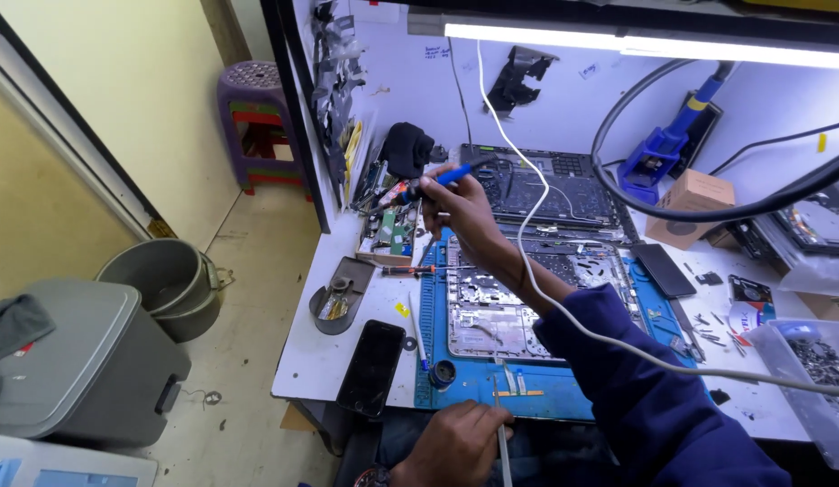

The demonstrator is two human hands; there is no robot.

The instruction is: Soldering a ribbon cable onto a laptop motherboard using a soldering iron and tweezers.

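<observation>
Right hand closed on blue-handled tool, axis pointing left toward worktop's back-left corner, above laptop. Left hand at front edge pinches thin tool. Right nearer.

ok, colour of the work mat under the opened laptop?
Blue work mat, with the opened laptop lying on it; head view.

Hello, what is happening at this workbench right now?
A person sits at a white bench with an opened laptop lying on a blue mat. Their right hand, raised above the laptop, holds a blue-handled screwdriver over the tools at the back left. Their left hand, near the front edge, grips a thin white tool. A dark phone lies left of the mat, and a white cable hangs across the right arm.
</observation>
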